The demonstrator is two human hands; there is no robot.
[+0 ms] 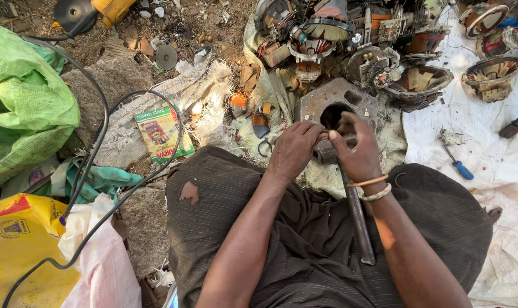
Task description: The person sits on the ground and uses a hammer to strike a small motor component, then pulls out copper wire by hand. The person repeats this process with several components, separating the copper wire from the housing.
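Hammer [350, 188] under both curled hands

A single head-worn camera looked almost straight down from just above the seated person's lap [327, 228]. It sat close to the left hand [293, 149] and right hand [356, 151], with the littered ground [156, 34] filling the upper frame.

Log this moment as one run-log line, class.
left hand: on small part | right hand: grips hammer | under: metal plate with hole | nearby: blue screwdriver
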